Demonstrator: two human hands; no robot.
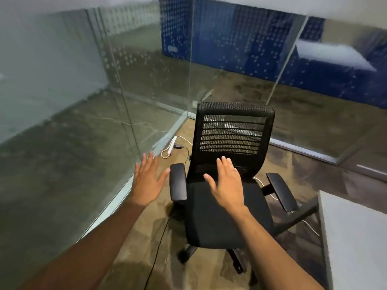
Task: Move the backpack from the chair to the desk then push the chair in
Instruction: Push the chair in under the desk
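A black office chair with a mesh back and two armrests faces me at the centre; its seat holds nothing. My left hand is stretched out flat, fingers spread, just left of the chair's left armrest. Above the seat, in front of the backrest, my right hand hovers open with fingers apart. The corner of a white desk shows at the lower right. No backpack is in view.
Glass partition walls enclose the corner to the left and behind the chair. A white power strip with cables lies on the floor by the glass. A black cable runs along the floor under my left arm.
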